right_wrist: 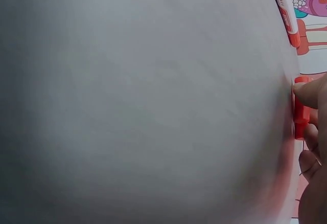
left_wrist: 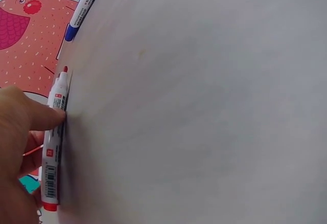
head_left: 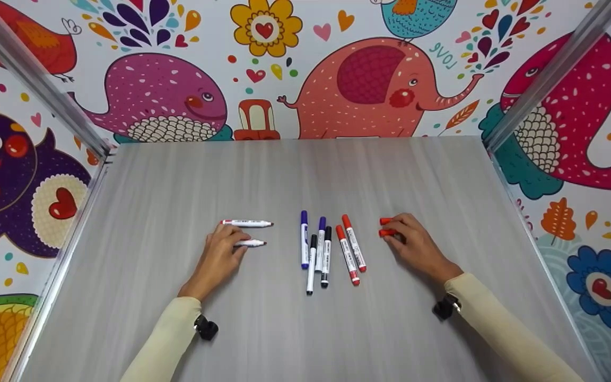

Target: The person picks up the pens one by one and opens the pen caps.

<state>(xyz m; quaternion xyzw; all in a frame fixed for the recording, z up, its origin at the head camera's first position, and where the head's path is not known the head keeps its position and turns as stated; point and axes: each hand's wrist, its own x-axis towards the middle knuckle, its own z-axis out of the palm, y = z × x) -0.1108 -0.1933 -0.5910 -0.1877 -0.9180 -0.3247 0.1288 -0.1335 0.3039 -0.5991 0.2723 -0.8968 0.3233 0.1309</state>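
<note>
My left hand (head_left: 220,258) holds an uncapped white whiteboard marker (head_left: 253,243) low at the table, its reddish tip aimed right. In the left wrist view the thumb lies along the barrel of this marker (left_wrist: 54,137), with fingers behind it. Just beyond, a second uncapped marker (head_left: 247,223) lies parallel. On the other side, my right hand (head_left: 417,245) pinches a red marker cap (head_left: 387,232) between thumb and fingers. Another red cap (head_left: 385,220) sits right beside it, partly covered by the fingers. The right wrist view shows the thumb on a red cap (right_wrist: 301,109).
Between the hands lie two capped red markers (head_left: 351,249), black markers (head_left: 326,257) and blue markers (head_left: 304,239), side by side on the grey wood-grain table (head_left: 263,329). Metal posts (head_left: 539,79) and a cartoon-printed wall (head_left: 263,69) border the table.
</note>
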